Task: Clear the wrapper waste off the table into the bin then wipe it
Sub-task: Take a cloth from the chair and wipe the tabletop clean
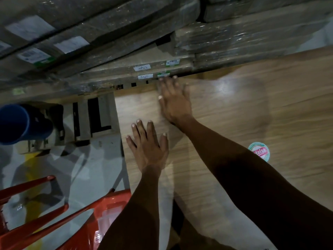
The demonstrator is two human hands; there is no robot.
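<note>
The wooden table (234, 114) fills the right half of the view. My left hand (148, 145) lies flat on it near its left edge, fingers spread and straight. My right hand (173, 100) lies flat farther away, fingertips near the table's far edge. Neither hand holds anything. A blue bin (19, 123) stands on the floor to the left of the table. A round green and red sticker (259, 151) sits on the tabletop right of my right forearm. No wrapper or cloth shows.
Wrapped cardboard boxes (126, 42) with labels are stacked against the table's far edge. A red plastic chair (75, 219) stands at the lower left beside the table. Flat cardboard pieces (93, 118) lie on the grey floor by the bin.
</note>
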